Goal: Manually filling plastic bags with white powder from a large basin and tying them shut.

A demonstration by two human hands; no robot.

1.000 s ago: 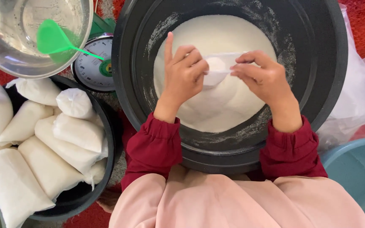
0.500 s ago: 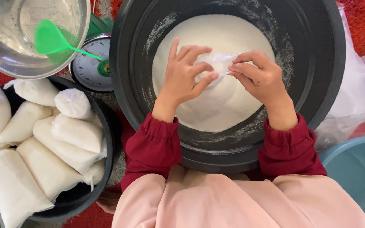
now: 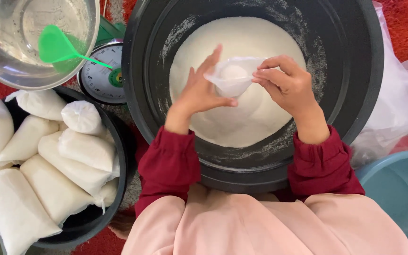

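Observation:
A big black tub holds a mound of white grain or sugar. Over the mound both hands hold a small clear plastic bag with a little white powder in it. My left hand supports the bag from the left with fingers spread upward and the thumb under it. The bag's right edge is pinched by my right hand. Both sleeves are dark red.
Several filled white bags lie in a black basin at the left. A steel bowl with a green scoop sits top left, beside a dial scale. Empty plastic bags lie right, a blue basin bottom right.
The hands have lifted the small bag slightly off the mound and it now holds a little powder. My left fingers have spread and the bag has opened wider.

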